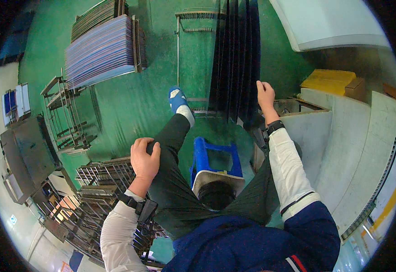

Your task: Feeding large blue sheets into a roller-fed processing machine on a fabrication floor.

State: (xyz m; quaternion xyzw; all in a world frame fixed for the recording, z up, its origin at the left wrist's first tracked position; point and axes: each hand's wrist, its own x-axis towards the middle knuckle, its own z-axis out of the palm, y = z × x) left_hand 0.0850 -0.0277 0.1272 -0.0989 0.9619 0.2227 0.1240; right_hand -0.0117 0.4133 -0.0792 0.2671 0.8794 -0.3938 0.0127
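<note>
My left hand (pixel 145 159) lies open on my left thigh, just above the knee, and holds nothing. Ahead and to the right, my right hand (pixel 266 96) is closed at the near right edge of a thin dark panel (pixel 251 59); its fingertips are partly hidden. Several such black panels stand on edge side by side in a slotted metal rack (pixel 198 17), whose left part carries no panels.
A blue stool (pixel 216 152) stands between my legs. At the far left a rack holds many bluish panels (pixel 100 50). Metal frames (pixel 69 118) and stacked racks (pixel 103 181) stand at my left. To the right are pale boards (pixel 343 118), a yellow box (pixel 327 81) and a white surface (pixel 334 22).
</note>
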